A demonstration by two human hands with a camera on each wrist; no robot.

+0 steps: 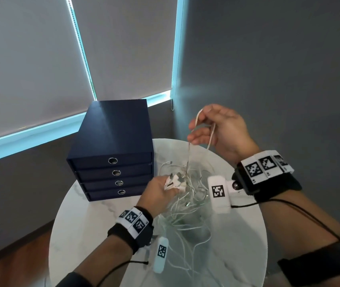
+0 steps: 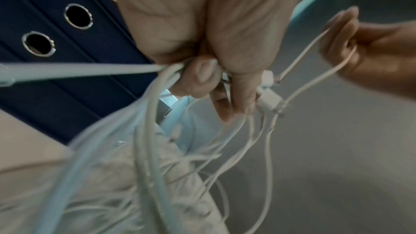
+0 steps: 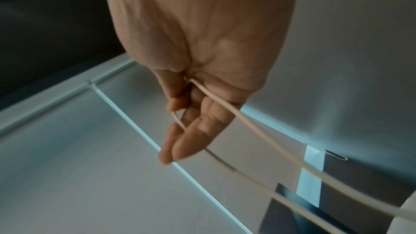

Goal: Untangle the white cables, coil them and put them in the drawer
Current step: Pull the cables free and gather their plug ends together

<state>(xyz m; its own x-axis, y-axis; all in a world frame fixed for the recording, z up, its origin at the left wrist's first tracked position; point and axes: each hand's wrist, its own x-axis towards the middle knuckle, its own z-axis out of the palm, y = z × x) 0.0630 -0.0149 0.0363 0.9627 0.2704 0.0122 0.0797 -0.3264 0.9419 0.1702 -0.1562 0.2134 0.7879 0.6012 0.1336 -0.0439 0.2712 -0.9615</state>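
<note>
A tangle of white cables [image 1: 187,206] lies on the round white marble table [image 1: 90,226]. My left hand [image 1: 171,184] grips a bunch of white plugs and cable ends at the tangle's left side; the left wrist view shows its fingers [image 2: 202,74] curled round several strands [image 2: 150,140]. Above the tangle, my right hand [image 1: 201,128] is raised and pinches a loop of one cable [image 1: 211,137], which runs over its fingers [image 3: 182,140] in the right wrist view. The dark blue drawer unit [image 1: 115,131] stands at the back left with all its drawers shut.
The drawer unit's four fronts have round metal pulls [image 1: 112,160]. Grey blinds [image 1: 30,59] and a grey wall [image 1: 268,69] stand behind the table. A blind's bead chain [image 1: 172,100] hangs by the corner. Wooden floor [image 1: 9,262] shows at lower left.
</note>
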